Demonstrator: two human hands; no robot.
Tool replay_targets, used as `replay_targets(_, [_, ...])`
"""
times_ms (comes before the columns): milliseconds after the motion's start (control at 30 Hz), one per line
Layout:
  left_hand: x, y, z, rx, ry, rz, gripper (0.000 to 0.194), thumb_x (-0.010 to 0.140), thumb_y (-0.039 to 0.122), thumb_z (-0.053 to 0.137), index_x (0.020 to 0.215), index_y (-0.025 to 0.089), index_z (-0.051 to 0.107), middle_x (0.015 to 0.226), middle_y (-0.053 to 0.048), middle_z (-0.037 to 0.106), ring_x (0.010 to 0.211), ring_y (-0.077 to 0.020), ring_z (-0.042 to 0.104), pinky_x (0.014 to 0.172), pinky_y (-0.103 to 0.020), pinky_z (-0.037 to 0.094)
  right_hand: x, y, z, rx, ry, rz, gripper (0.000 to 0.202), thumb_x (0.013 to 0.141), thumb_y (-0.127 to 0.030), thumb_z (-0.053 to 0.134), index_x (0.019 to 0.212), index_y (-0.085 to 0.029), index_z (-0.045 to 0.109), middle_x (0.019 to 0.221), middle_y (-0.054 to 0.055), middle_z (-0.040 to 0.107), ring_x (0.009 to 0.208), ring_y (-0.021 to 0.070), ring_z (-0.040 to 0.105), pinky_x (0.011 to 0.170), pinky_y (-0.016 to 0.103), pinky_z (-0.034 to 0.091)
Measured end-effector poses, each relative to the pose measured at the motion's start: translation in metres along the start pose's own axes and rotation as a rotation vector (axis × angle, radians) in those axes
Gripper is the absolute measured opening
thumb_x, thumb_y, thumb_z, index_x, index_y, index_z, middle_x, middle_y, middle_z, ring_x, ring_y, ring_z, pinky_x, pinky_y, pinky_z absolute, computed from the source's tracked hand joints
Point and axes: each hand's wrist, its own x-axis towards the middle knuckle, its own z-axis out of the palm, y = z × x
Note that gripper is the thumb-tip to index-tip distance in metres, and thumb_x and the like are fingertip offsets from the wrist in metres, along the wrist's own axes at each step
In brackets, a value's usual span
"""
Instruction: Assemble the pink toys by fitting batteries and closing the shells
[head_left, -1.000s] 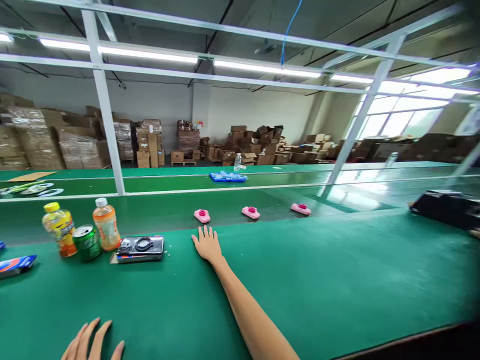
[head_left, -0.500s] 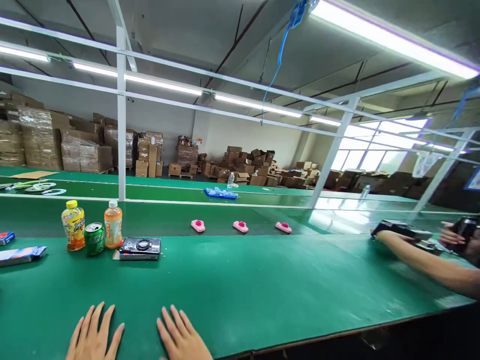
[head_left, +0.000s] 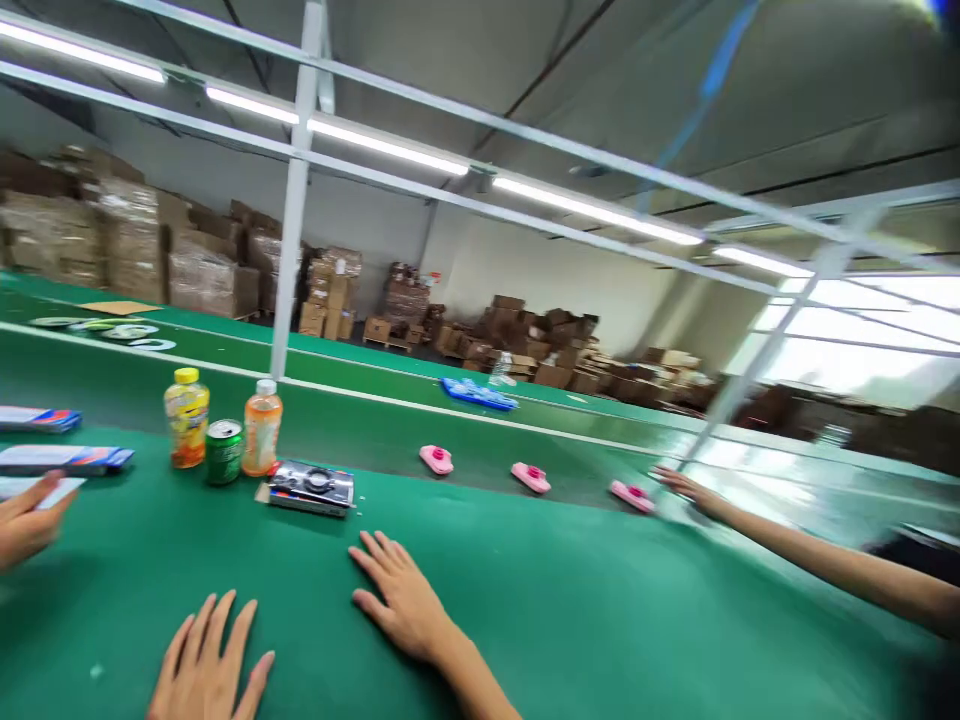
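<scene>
My left hand (head_left: 206, 665) lies on the green table with its fingers spread and nothing in them. To its right, my right hand (head_left: 403, 598) is stretched forward over the table, fingers apart, holding nothing. Just beyond my right hand sits a dark boxed item (head_left: 311, 487) with a round dial-like centre. Beside that box stand an orange drink bottle (head_left: 262, 428), a green can (head_left: 224, 452) and a bottle with a yellow cap (head_left: 187, 418). Farther off, three pink pieces lie in a row: a left one (head_left: 436, 460), a middle one (head_left: 531, 477) and a right one (head_left: 632, 496).
At the left edge another person's hand (head_left: 30, 520) holds a pale flat item near blue-and-white packs (head_left: 67, 459). From the right a co-worker's arm (head_left: 780, 535) reaches toward the right pink piece. A blue tray-like object (head_left: 478, 393) and a white post (head_left: 292, 210) stand beyond.
The view has swung right and tilted. My right hand has moved forward, toward the boxed item. The co-worker's hand on the right now reaches to the pink piece, and another hand appears at left.
</scene>
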Motion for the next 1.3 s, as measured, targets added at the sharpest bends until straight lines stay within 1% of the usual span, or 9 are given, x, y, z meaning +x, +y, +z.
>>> replay_targets(167, [0.003,0.018,-0.017,-0.015,0.288,-0.071,0.037,0.097,0.041,0.052,0.122,0.024,0.073,0.127,-0.012,0.073,0.113,-0.0304,0.072,0.093,-0.044,0.061,0.025,0.046,0.028,-0.005,0.340,-0.015,0.050,0.103,-0.051,0.045,0.139,-0.022,0.064,0.149,0.013,0.057,0.139,0.0294,0.054,0.118,0.050,0.045])
replay_targets(400, [-0.002,-0.003,-0.058,-0.362,0.325,-0.441,0.031,0.105,0.033,0.040,0.113,0.023,0.068,0.114,-0.009,0.074,0.105,-0.0230,0.073,0.089,-0.035,0.062,0.021,0.068,0.049,0.081,0.543,-0.192,0.039,0.098,-0.056,0.053,0.116,-0.027,0.072,0.122,0.012,0.071,0.112,0.0307,0.070,0.098,0.050,0.061])
replay_targets(633, [-0.008,-0.087,-0.075,-0.141,0.229,-0.552,0.041,0.102,0.043,0.038,0.122,0.018,0.063,0.117,-0.015,0.068,0.114,-0.0310,0.065,0.099,-0.047,0.053,0.042,-0.023,0.050,0.395,0.280,-0.175,0.048,0.096,-0.048,0.054,0.135,-0.021,0.063,0.128,0.015,0.067,0.113,0.0283,0.066,0.104,0.047,0.054])
replay_targets(767, [0.013,-0.123,-0.072,-0.122,0.033,-0.489,0.049,0.092,0.042,0.048,0.133,0.019,0.063,0.128,-0.014,0.063,0.118,-0.0329,0.061,0.101,-0.049,0.050,0.105,-0.085,0.052,0.595,0.169,-0.136,0.067,0.091,-0.039,0.060,0.152,-0.016,0.047,0.139,0.016,0.062,0.089,0.0221,0.066,0.095,0.044,0.055])
replay_targets(867, [0.026,-0.133,-0.075,-0.193,-0.077,-0.383,0.047,0.087,0.047,0.056,0.127,0.025,0.068,0.124,-0.010,0.065,0.110,-0.0300,0.064,0.099,-0.047,0.052,0.159,-0.120,0.055,0.680,0.142,-0.119,0.063,0.092,-0.040,0.062,0.149,-0.017,0.051,0.130,0.013,0.068,0.078,0.0188,0.065,0.085,0.039,0.055])
replay_targets(967, [0.031,-0.133,-0.080,-0.252,-0.146,-0.321,0.045,0.091,0.051,0.054,0.126,0.026,0.067,0.122,-0.009,0.067,0.111,-0.0297,0.064,0.102,-0.050,0.051,0.192,-0.144,0.056,0.787,0.064,-0.183,0.040,0.093,-0.044,0.063,0.122,-0.017,0.070,0.102,0.006,0.075,0.075,0.0166,0.064,0.074,0.030,0.053])
replay_targets(1067, [0.032,-0.125,-0.086,-0.326,-0.197,-0.265,0.045,0.095,0.049,0.051,0.132,0.026,0.062,0.128,-0.008,0.067,0.122,-0.0279,0.061,0.111,-0.047,0.046,0.189,-0.146,0.054,0.884,-0.016,-0.232,0.039,0.093,-0.052,0.062,0.095,-0.015,0.073,0.080,0.003,0.070,0.067,0.0138,0.059,0.062,0.024,0.049])
replay_targets(1167, [0.034,-0.100,-0.093,-0.482,-0.250,-0.234,0.042,0.094,0.044,0.053,0.130,0.023,0.062,0.129,-0.010,0.067,0.124,-0.0272,0.061,0.111,-0.042,0.046,0.155,-0.122,0.047,0.960,-0.094,-0.214,0.051,0.089,-0.065,0.061,0.096,-0.015,0.070,0.074,0.001,0.065,0.057,0.0114,0.053,0.052,0.022,0.044])
replay_targets(1300, [0.040,-0.039,-0.098,-0.713,-0.362,-0.238,0.039,0.091,0.035,0.053,0.126,0.022,0.063,0.128,-0.009,0.070,0.116,-0.0255,0.067,0.103,-0.036,0.050,0.082,-0.071,0.031,0.989,-0.096,-0.104,0.056,0.088,-0.069,0.060,0.101,-0.016,0.069,0.074,0.000,0.062,0.056,0.0102,0.052,0.051,0.022,0.044])
